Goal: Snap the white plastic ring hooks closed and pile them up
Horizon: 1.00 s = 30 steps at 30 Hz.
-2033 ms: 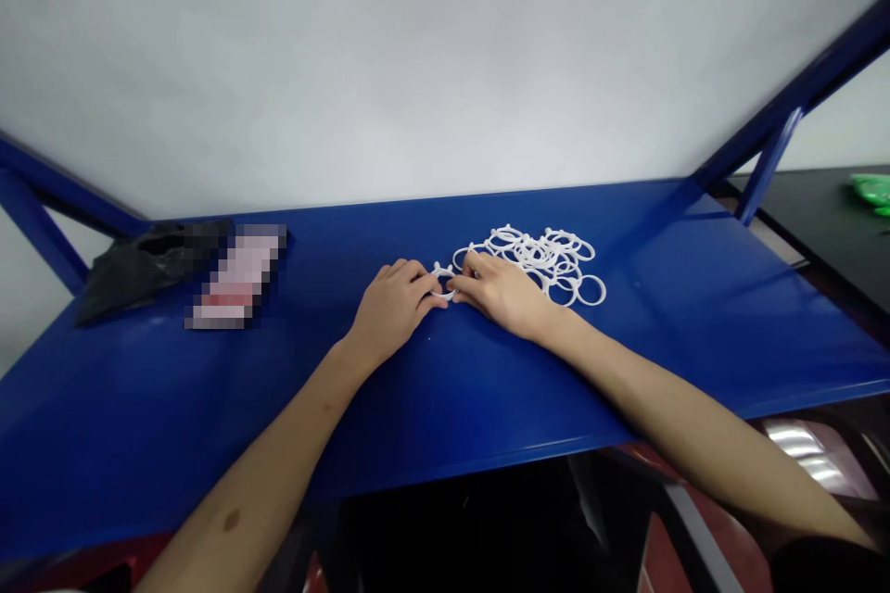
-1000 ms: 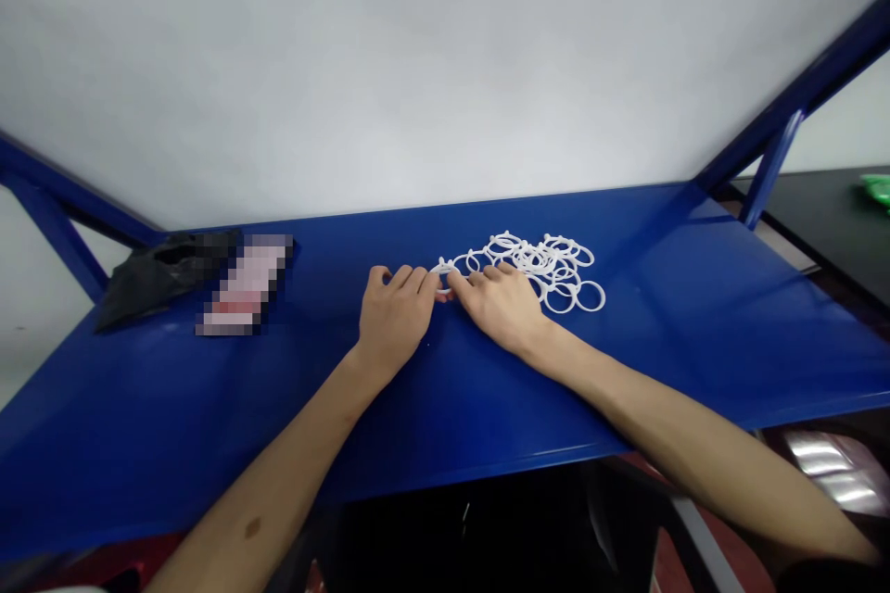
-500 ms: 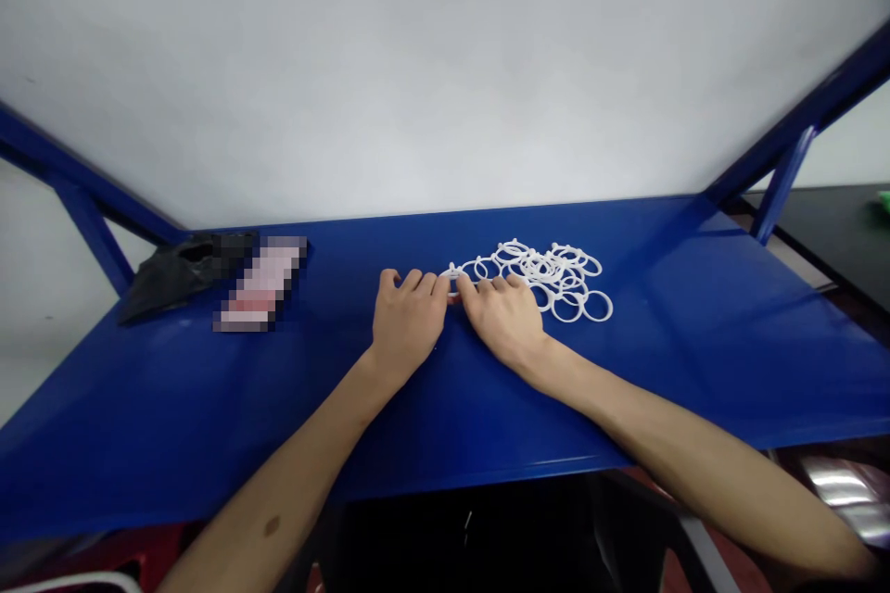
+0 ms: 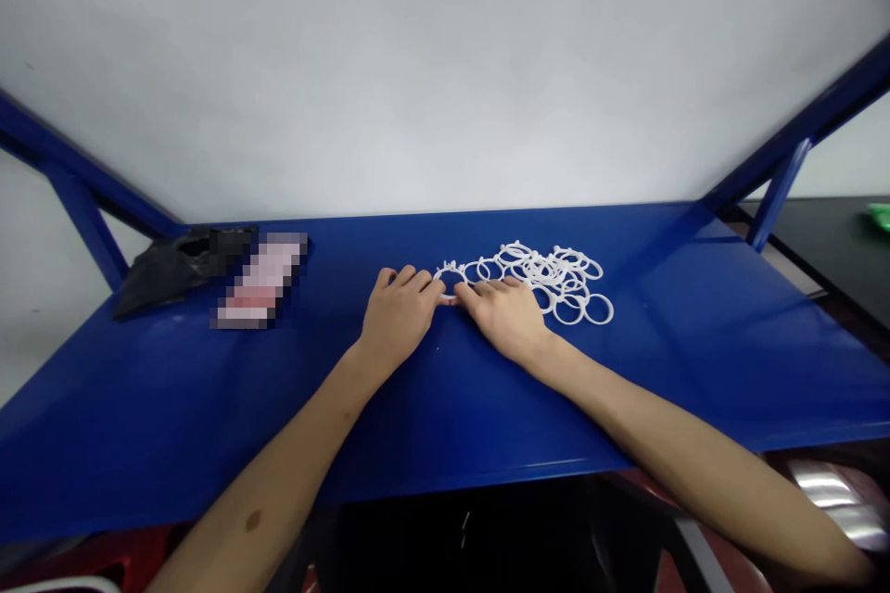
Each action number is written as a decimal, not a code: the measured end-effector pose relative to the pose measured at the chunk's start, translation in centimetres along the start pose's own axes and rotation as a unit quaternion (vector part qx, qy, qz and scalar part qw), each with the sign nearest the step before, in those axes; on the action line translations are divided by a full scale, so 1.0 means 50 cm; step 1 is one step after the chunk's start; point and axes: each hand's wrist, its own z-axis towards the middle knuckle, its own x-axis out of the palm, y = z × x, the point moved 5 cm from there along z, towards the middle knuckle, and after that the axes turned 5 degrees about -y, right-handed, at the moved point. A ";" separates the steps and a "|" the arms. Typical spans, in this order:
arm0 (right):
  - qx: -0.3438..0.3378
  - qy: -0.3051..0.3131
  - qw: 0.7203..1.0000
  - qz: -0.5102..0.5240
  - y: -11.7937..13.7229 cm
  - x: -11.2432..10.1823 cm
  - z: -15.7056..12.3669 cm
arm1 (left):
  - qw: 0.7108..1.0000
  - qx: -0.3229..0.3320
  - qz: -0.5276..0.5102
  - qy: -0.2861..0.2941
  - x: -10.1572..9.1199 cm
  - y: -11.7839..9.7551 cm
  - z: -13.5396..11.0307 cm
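Between my two hands is a white plastic ring (image 4: 451, 269) with small knobs along its far edge. My left hand (image 4: 400, 310) has its fingers curled and grips the ring's left side. On the ring's near right side, my right hand (image 4: 507, 315) pinches with thumb and fingers. Beyond and to the right of my right hand lies a tangled heap of similar white rings (image 4: 549, 271), several of them joined in a chain. My right fingers partly cover the nearest rings of that heap.
Everything lies on a blue table (image 4: 445, 417) against a pale wall (image 4: 445, 65). A black plastic bag (image 4: 159, 278) and a blurred-out pinkish rectangular item (image 4: 262, 283) lie at the left. Blue braces (image 4: 782, 195) rise at both ends. A dark surface (image 4: 834, 232) stands beyond the right end.
My left hand has moved slightly left and down, so more of the ring between my hands shows. My right hand stays almost where it was.
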 end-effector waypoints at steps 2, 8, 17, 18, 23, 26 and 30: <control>0.001 0.005 1.000 0.002 0.000 -0.001 0.000 | 1.000 -0.003 0.000 -0.004 0.001 -0.002 -0.002; 0.036 0.009 0.999 -0.003 0.006 -0.011 0.004 | 0.998 -0.038 0.023 -0.038 -0.014 -0.024 0.002; -0.004 0.014 0.999 0.029 0.010 -0.004 0.003 | 1.000 -0.006 -0.006 0.009 -0.003 -0.003 0.006; -0.026 0.006 0.999 0.035 0.007 -0.006 0.001 | 1.000 -0.007 -0.009 0.023 0.000 0.004 0.005; -0.033 -0.076 0.995 0.048 -0.044 -0.033 -0.013 | 0.992 -0.101 0.010 0.075 0.013 0.064 -0.006; 0.005 -0.116 0.992 0.058 -0.095 -0.052 -0.020 | 0.986 -0.147 0.012 0.078 0.018 0.101 -0.013; 0.025 -0.123 0.990 0.063 -0.162 -0.065 -0.028 | 0.983 -0.164 0.012 0.077 0.022 0.134 -0.020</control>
